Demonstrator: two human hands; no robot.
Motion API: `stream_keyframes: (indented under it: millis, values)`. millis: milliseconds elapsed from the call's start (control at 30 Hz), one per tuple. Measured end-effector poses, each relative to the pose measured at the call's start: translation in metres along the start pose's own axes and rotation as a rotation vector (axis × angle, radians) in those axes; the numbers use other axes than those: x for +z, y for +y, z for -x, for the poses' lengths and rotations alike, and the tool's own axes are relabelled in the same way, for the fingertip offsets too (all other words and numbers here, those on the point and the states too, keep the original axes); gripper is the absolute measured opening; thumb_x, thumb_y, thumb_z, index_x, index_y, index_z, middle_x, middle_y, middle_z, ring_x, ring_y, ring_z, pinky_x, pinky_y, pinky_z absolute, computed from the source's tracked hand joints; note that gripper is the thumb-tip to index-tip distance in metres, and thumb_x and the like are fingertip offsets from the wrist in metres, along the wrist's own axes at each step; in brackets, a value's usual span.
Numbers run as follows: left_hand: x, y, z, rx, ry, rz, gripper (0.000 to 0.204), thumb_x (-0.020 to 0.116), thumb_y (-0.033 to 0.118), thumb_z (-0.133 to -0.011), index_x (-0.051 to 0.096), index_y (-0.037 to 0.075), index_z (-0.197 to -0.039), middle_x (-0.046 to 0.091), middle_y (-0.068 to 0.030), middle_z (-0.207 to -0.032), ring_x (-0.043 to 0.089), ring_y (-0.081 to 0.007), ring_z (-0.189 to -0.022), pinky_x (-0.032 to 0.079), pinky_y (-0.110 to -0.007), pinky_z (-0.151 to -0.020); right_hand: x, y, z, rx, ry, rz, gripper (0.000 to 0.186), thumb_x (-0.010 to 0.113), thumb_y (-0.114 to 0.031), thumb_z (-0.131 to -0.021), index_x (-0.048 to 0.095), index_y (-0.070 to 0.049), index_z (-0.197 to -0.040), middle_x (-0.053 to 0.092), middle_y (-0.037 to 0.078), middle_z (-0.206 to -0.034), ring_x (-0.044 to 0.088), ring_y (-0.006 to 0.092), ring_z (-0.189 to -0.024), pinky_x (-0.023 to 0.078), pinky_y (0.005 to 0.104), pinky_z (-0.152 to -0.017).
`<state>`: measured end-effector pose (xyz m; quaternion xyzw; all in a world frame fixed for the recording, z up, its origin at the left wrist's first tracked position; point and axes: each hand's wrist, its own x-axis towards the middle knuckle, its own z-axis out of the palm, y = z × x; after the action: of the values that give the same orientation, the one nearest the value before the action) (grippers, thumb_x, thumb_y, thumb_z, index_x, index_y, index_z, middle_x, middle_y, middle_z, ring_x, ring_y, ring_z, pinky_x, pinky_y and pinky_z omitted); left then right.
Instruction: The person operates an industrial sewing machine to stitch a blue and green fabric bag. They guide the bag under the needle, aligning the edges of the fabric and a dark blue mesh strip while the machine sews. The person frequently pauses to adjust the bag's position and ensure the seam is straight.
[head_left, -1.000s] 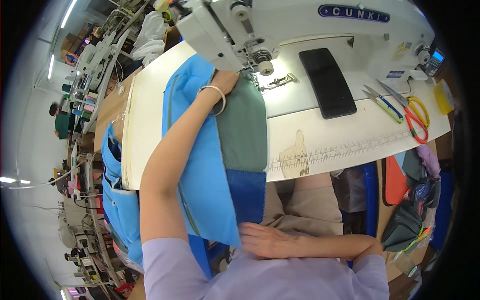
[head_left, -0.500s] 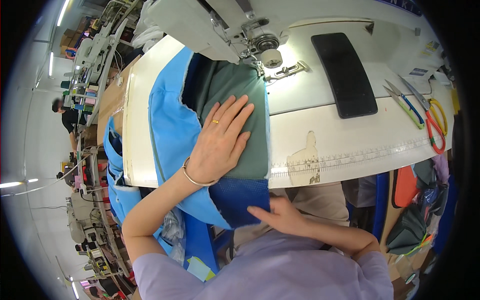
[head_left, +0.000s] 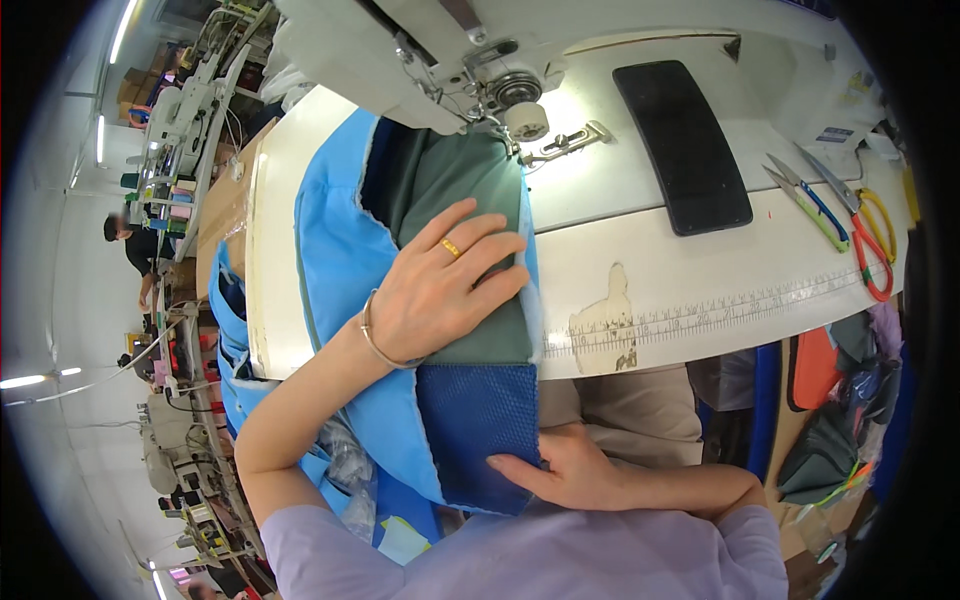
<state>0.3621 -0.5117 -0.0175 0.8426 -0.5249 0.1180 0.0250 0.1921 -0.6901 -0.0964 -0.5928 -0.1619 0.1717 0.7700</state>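
A sewn piece with a dark green panel [head_left: 455,165], light blue fabric [head_left: 335,225] and a navy mesh panel [head_left: 475,420] lies under the sewing machine head [head_left: 400,65]. Its far right corner sits at the presser foot [head_left: 512,150]. My left hand [head_left: 435,290] rests on the green panel, fingers apart and slightly bent, fingertips at the right edge. Below the table's front edge, my right hand [head_left: 575,470] pinches the mesh panel's right edge. The thumb lies on top; the other fingers are partly hidden beneath.
On the white table [head_left: 700,270] to the right lie a black phone [head_left: 683,148], thread snips [head_left: 812,205] and scissors [head_left: 862,215]. A ruler strip [head_left: 690,315] runs along the front edge. Blue fabric pieces [head_left: 235,370] hang at the left. A co-worker [head_left: 135,245] stands far left.
My left hand has shifted right, its fingers bending toward the fabric's right edge. My right hand has come slightly lower, and the mesh panel hangs further down toward me.
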Motion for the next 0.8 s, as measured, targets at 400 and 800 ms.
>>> stream_keyframes:
  millis: [400, 800]
  values:
    - [0.001, 0.016, -0.011, -0.073, -0.062, 0.252, 0.015, 0.071, 0.001, -0.068, 0.061, 0.007, -0.078, 0.058, -0.0057, -0.093, 0.061, -0.0295, -0.090, 0.054, -0.043, -0.085, -0.006, 0.000, -0.001, -0.081, -0.015, 0.172, 0.038, 0.074, -0.024, -0.094, 0.059, 0.000, -0.069, 0.061, 0.016, -0.058, 0.061, 0.0329, -0.048, 0.048, 0.0417, -0.049]
    - [0.002, 0.030, 0.013, -0.253, 0.029, 0.233, 0.038, 0.074, 0.000, -0.078, 0.070, 0.004, -0.116, 0.067, -0.0133, -0.125, 0.065, -0.0350, -0.114, 0.052, -0.051, -0.101, -0.006, 0.024, 0.012, 0.114, -0.042, 0.100, 0.039, 0.075, -0.026, -0.095, 0.064, 0.003, -0.072, 0.061, 0.014, -0.056, 0.058, 0.0210, -0.046, 0.047, 0.0360, -0.049]
